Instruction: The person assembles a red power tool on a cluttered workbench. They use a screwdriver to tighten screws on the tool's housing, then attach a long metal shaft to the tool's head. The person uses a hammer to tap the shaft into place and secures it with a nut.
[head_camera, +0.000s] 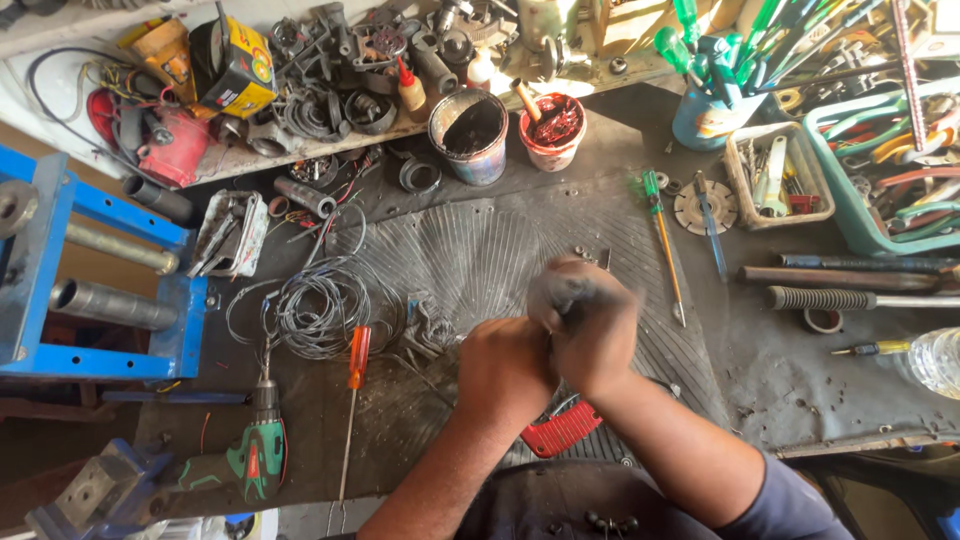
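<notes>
Both hands, left (505, 372) and right (590, 325), around something hidden.

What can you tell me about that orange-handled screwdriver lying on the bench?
The orange-handled screwdriver lies flat on the dark rubber mat, left of the person's left hand. Its translucent orange handle points away from the person; the long thin metal shaft runs toward the bench's near edge. Nothing grips it. A coil of grey wire lies just beyond the handle.
</notes>
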